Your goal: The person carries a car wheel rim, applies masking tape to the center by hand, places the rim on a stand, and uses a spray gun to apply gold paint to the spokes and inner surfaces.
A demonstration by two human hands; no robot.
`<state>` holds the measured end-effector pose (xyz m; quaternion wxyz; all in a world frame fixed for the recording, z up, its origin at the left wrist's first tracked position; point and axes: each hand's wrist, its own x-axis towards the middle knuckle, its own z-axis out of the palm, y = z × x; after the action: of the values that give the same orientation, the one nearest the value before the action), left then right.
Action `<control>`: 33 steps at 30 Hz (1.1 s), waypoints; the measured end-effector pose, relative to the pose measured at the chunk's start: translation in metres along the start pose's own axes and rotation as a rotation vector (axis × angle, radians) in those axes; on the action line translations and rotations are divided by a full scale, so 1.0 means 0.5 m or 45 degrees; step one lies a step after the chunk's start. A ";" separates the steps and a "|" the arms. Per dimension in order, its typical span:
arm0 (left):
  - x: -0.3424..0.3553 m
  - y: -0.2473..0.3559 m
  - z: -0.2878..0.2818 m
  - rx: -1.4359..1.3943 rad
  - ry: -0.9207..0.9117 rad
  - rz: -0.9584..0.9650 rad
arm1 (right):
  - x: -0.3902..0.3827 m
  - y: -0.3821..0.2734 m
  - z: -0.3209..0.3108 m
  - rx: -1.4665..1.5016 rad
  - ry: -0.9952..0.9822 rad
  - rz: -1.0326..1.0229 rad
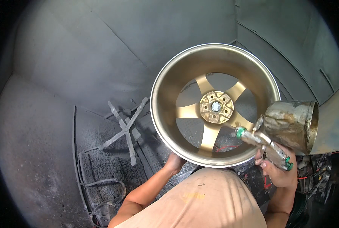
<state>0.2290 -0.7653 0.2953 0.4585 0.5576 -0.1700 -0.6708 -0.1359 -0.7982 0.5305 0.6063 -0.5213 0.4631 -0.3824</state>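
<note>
A wheel rim with gold spokes is tilted so that its hollow back side faces me. My left hand grips its lower left edge, the fingers hidden behind the metal. In my right hand is a spray gun with green rings at its nozzle and rear. Its nozzle points left into the rim, close to the lower right spoke. A dirty, paint-crusted metal cup is attached to the gun. Crumpled pale material fills the rim's centre bore.
An X-shaped, paint-coated stand is left of the rim. Below it lie a dark crusted mat and a bent hose. Grey panels enclose the far side. Tangled cables and tools sit at the lower right.
</note>
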 end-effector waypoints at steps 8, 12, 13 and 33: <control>-0.012 -0.046 0.031 -0.043 -0.050 -0.038 | 0.036 0.024 -0.020 -0.101 0.359 -0.265; 0.005 -0.120 -0.015 0.041 -0.166 -0.037 | 0.042 0.033 -0.025 -0.096 0.518 -0.318; -0.023 -0.086 0.022 0.108 -0.172 -0.135 | 0.044 0.035 -0.031 -0.124 0.560 -0.285; 0.036 0.048 -0.029 -0.048 0.014 0.090 | 0.052 0.033 -0.011 -0.103 0.477 -0.252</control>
<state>0.2530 -0.7883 0.2977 0.4933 0.5461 -0.1744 -0.6543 -0.1344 -0.8216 0.5098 0.4475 -0.5080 0.5293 -0.5113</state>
